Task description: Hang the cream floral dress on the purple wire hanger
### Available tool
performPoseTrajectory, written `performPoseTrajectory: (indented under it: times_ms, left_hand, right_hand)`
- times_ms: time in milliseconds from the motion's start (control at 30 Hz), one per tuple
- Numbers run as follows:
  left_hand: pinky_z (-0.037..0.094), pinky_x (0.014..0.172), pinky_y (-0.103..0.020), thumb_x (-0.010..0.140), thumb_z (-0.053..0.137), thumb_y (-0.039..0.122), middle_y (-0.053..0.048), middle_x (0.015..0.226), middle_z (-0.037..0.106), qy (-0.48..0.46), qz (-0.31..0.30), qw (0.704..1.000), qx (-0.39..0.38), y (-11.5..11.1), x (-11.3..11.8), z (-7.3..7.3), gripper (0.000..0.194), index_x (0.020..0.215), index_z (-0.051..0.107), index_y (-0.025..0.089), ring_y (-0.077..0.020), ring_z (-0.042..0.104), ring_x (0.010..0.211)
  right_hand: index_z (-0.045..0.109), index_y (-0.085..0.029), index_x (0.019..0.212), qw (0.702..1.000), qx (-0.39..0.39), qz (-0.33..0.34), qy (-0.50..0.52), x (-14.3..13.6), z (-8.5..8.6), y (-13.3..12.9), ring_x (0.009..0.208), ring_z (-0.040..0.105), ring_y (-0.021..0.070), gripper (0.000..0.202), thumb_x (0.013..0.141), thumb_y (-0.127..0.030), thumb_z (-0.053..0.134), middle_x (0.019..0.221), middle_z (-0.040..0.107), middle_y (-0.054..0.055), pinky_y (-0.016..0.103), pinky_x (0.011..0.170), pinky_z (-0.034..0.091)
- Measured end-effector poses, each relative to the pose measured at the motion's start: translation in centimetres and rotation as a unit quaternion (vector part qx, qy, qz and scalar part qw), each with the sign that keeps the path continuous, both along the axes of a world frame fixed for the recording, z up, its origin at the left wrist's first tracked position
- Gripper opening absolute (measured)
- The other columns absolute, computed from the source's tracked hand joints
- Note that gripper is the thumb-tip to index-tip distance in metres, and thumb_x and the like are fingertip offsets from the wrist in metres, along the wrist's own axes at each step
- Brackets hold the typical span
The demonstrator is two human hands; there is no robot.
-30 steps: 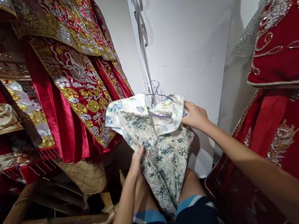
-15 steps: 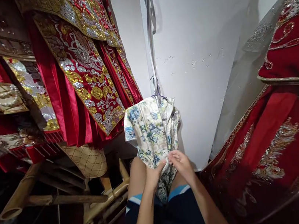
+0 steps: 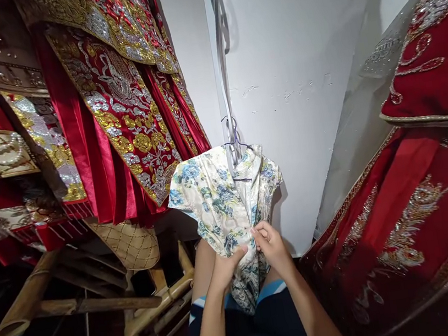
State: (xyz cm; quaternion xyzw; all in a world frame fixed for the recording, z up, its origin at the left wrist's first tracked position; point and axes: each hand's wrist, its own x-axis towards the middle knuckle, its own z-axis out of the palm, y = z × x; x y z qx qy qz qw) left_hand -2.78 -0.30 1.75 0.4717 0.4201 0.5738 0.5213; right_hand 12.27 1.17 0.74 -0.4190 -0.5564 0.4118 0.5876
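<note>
A short-sleeved floral dress (image 3: 215, 197), cream with blue and green flowers, hangs in front of me from a thin purple hanger (image 3: 237, 139). Its front is partly open below the collar, and its lower part falls between my knees. My left hand (image 3: 227, 266) grips the left side of the dress at the waist, thumb on top and the other fingers hidden behind the cloth. With bent fingers and thumb, my right hand (image 3: 270, 245) pinches the edge of the front opening, just above and to the right of my left hand.
Red embroidered costumes (image 3: 128, 109) hang on the left above a bamboo chair (image 3: 80, 306). To the right hangs a beaded red gown (image 3: 429, 178). A white metal rack (image 3: 220, 52) stands upright against the pale wall (image 3: 281, 37).
The dress is spread wider, its sleeves further apart and its neck opening more visible. My left hand has shifted slightly left and down; my right hand has closed more on the front edge.
</note>
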Motion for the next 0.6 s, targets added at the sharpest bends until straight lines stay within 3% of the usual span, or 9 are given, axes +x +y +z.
performPoseTrajectory:
  times_ms: [133, 233, 333, 400, 467, 600]
  left_hand:
    - [0.042, 0.114, -0.046, 0.065, 0.086, 0.034, -0.017, 0.14, 0.061, -0.058, 0.055, 0.997, -0.011, 0.9, 0.3, -1.4, 0.08, 0.137, 0.054, 0.018, -0.0347, 0.056, 0.133]
    - [0.045, 0.11, -0.047, 0.073, 0.079, 0.04, -0.018, 0.133, 0.064, -0.011, 0.165, 0.986, -0.031, 1.2, 0.6, -2.0, 0.065, 0.13, 0.056, 0.017, -0.0361, 0.058, 0.129]
    - [0.038, 0.115, -0.048, 0.082, 0.071, 0.042, -0.019, 0.144, 0.049, 0.106, 0.329, 0.936, 0.066, 0.5, 1.1, -2.0, 0.064, 0.137, 0.046, 0.02, -0.0344, 0.046, 0.138]
    - [0.032, 0.118, -0.048, 0.084, 0.069, 0.039, -0.018, 0.147, 0.042, 0.165, 0.385, 0.894, 0.159, -0.1, 1.6, -2.1, 0.059, 0.135, 0.045, 0.022, -0.0329, 0.039, 0.142]
    - [0.032, 0.117, -0.047, 0.084, 0.069, 0.034, -0.016, 0.14, 0.049, 0.196, 0.345, 0.892, 0.218, -0.6, 2.2, -2.4, 0.046, 0.127, 0.053, 0.024, -0.0321, 0.043, 0.139]
    - [0.045, 0.103, -0.042, 0.087, 0.061, 0.027, -0.011, 0.118, 0.064, 0.177, 0.173, 0.949, 0.194, -0.6, 3.4, -3.2, 0.03, 0.117, 0.061, 0.025, -0.0293, 0.06, 0.117]
  right_hand:
    - [0.047, -0.024, 0.075, 1.0, -0.002, -0.001, 0.0, 0.2, 0.1, 0.2, 0.055, 0.041, 0.0138, 0.039, 0.092, -0.058, 0.056, 0.059, 0.042, -0.006, 0.028, 0.054, 0.032]
    - [0.049, -0.023, 0.074, 0.999, -0.021, 0.032, -0.013, 0.5, 0.4, 0.2, 0.056, 0.043, 0.0138, 0.04, 0.093, -0.058, 0.054, 0.059, 0.046, -0.004, 0.027, 0.054, 0.034]
    - [0.048, -0.023, 0.069, 0.997, -0.047, 0.059, -0.033, 0.5, 0.7, -0.1, 0.052, 0.041, 0.0133, 0.042, 0.091, -0.058, 0.055, 0.054, 0.047, -0.004, 0.027, 0.052, 0.032]
    - [0.048, -0.023, 0.066, 0.995, -0.062, 0.075, -0.027, 0.2, 0.7, -0.3, 0.049, 0.039, 0.0125, 0.042, 0.09, -0.056, 0.056, 0.051, 0.048, -0.004, 0.027, 0.051, 0.031]
    - [0.05, -0.022, 0.064, 0.993, -0.071, 0.092, -0.007, -0.2, 0.8, -0.5, 0.047, 0.039, 0.012, 0.04, 0.09, -0.052, 0.056, 0.048, 0.049, -0.004, 0.027, 0.051, 0.03]
    - [0.057, -0.021, 0.066, 0.99, -0.081, 0.116, 0.015, -0.9, 1.5, -1.2, 0.044, 0.043, 0.013, 0.031, 0.086, -0.046, 0.058, 0.045, 0.051, -0.004, 0.026, 0.05, 0.033]
